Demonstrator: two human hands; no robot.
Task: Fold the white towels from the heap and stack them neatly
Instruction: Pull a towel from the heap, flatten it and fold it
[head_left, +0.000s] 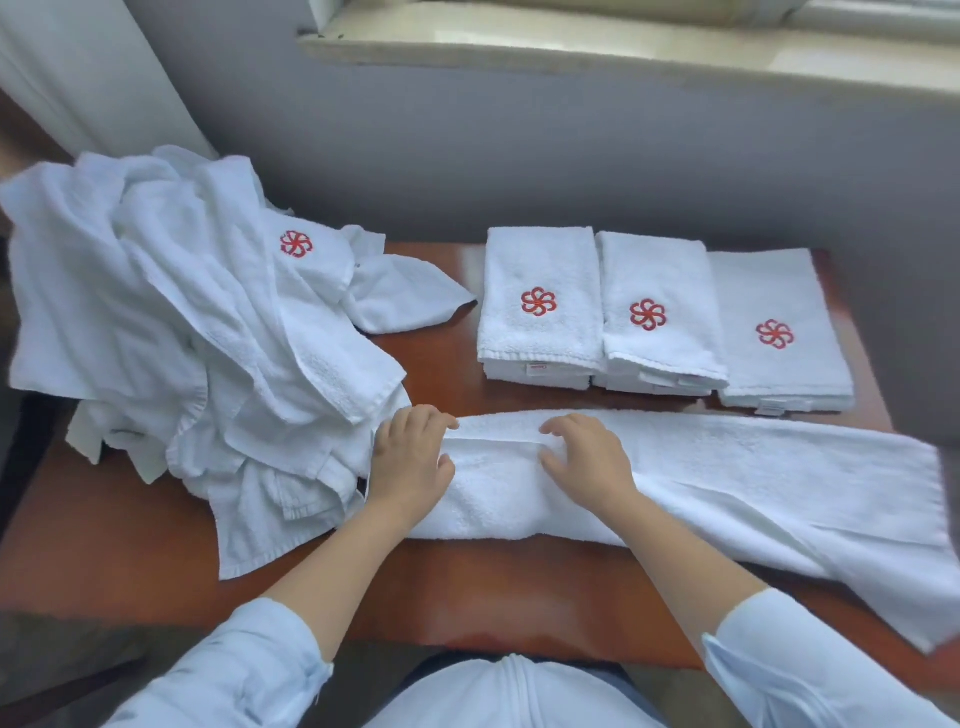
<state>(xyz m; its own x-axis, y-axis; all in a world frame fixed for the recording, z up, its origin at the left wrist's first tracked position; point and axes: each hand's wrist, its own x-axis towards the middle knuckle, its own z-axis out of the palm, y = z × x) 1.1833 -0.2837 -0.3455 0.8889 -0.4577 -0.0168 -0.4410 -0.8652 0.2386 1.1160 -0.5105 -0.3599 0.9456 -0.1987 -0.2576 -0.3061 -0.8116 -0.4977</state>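
Across the front of the desk (467, 587) one long towel (727, 467) lies stretched out, reaching the near right corner. At its left end sits the left hand (410, 462), fingers curled round the folded edge. Just beside it, the right hand (589, 460) has its fingers spread, pressing down on the cloth. On the left is the heap (171, 312), touching that towel. Three folded stacks (660, 317) line the back, side by side.
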